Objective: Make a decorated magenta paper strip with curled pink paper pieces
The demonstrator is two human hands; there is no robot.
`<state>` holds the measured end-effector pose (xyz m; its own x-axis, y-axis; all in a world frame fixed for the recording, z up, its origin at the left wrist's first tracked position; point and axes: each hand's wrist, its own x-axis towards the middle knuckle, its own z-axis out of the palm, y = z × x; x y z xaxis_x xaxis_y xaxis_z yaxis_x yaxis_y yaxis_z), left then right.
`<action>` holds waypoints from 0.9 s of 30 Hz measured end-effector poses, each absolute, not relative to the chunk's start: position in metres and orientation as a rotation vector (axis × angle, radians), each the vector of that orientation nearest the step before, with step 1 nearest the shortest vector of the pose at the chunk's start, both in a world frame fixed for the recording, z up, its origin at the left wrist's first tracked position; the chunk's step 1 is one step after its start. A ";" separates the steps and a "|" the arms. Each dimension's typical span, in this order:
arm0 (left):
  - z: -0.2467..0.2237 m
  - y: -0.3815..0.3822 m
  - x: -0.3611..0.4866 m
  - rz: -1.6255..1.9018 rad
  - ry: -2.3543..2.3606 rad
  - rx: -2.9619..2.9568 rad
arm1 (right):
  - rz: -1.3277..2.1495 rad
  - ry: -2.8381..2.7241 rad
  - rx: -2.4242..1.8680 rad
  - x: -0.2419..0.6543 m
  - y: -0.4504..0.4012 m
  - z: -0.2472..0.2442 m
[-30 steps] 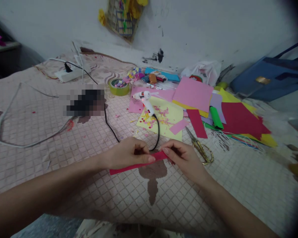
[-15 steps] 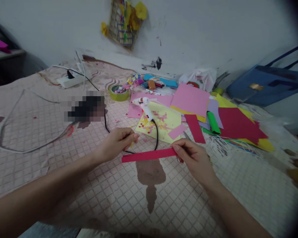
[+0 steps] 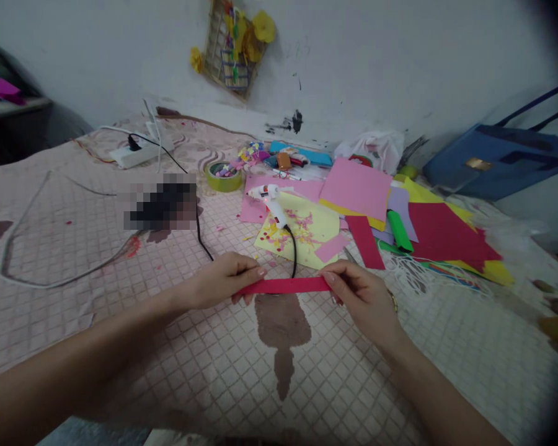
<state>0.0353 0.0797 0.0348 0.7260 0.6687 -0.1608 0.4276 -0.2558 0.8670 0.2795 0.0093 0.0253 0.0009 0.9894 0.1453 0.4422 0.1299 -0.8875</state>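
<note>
A narrow red paper strip (image 3: 291, 285) is stretched level between my two hands, above the patterned cloth. My left hand (image 3: 221, 279) pinches its left end between thumb and fingers. At the other end, my right hand (image 3: 356, 291) grips it the same way, thumb on top. Just beyond the strip lies a white hot glue gun (image 3: 275, 207), resting on a pale yellow sheet (image 3: 302, 214) strewn with small pink and yellow scraps. Its black cord runs toward me and passes behind the strip.
Right of the glue gun are a pink sheet (image 3: 356, 189), a wider red strip (image 3: 365, 241), a green roll (image 3: 400, 230), dark red paper (image 3: 446, 229) and white string (image 3: 411, 272). A tape roll (image 3: 223, 176) and power strip (image 3: 139, 153) sit farther back. A blue bag (image 3: 497, 158) stands right.
My left hand has moved right and slightly down, and has taken hold of the strip's free left end. My right hand keeps its grip in nearly the same place.
</note>
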 end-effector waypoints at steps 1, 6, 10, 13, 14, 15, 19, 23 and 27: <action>0.035 0.083 0.034 0.316 0.876 1.907 | 0.818 -1.563 -1.436 0.281 0.010 0.025; 0.036 0.090 0.031 0.493 1.061 1.968 | 0.803 -1.536 -1.434 0.287 0.010 0.025; 0.035 0.093 0.030 0.535 1.110 1.840 | 0.765 -1.516 -1.432 0.293 0.010 0.024; 0.034 0.096 0.028 0.554 1.128 1.767 | 0.751 -1.514 -1.437 0.296 0.011 0.025; 0.034 0.096 0.028 0.541 1.095 1.737 | 0.761 -1.527 -1.443 0.295 0.012 0.026; 0.035 0.095 0.028 0.514 1.042 1.705 | 0.777 -1.550 -1.448 0.293 0.012 0.027; 0.037 0.079 0.037 0.254 0.726 1.609 | 0.855 -1.684 -1.432 0.278 0.009 0.028; 0.035 0.062 0.047 0.078 0.583 1.447 | 1.022 -1.629 -1.354 0.265 0.005 0.022; 0.032 0.060 0.049 0.117 0.651 1.401 | 1.270 -1.417 -1.219 0.263 0.005 0.018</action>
